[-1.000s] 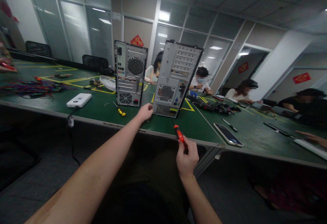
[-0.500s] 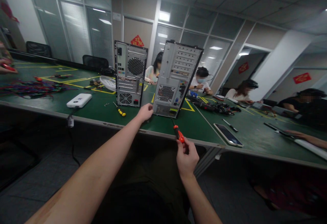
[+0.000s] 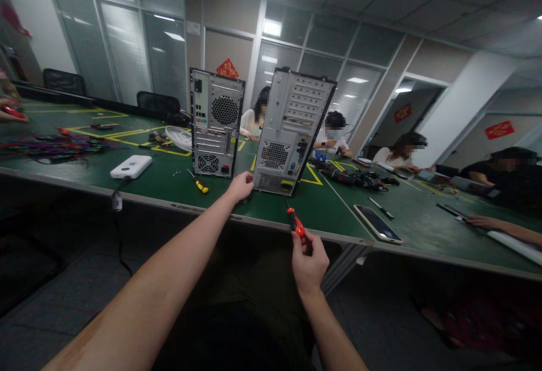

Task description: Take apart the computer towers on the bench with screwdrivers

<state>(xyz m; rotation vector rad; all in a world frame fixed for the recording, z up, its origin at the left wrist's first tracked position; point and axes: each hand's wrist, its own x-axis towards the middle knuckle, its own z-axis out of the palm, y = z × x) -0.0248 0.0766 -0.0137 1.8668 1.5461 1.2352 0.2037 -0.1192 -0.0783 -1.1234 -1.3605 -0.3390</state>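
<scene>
Two computer tower cases stand upright on the green table with their rear panels facing me. My left hand [image 3: 242,187] is at the lower left edge of the right computer case [image 3: 284,134], fingers curled in against it; the fingertips are partly hidden. In my right hand [image 3: 311,261], a red and black screwdriver [image 3: 296,223] is pinched by the handle. Its shaft points up toward the bottom edge of that case; whether the tip touches is too small to tell. The left computer case [image 3: 217,125] stands just beyond my left hand.
Left on the table [image 3: 169,190] are a yellow and black screwdriver [image 3: 200,184], a white power bank [image 3: 131,166] with a cable, and a wire bundle [image 3: 55,144]. To the right lie black cables [image 3: 368,179], a phone [image 3: 377,223] and a pen-like tool [image 3: 381,208]. Several people sit around.
The screwdriver's handle has turned or shifted very slightly in my right hand. My left hand and both cases look the same as before.
</scene>
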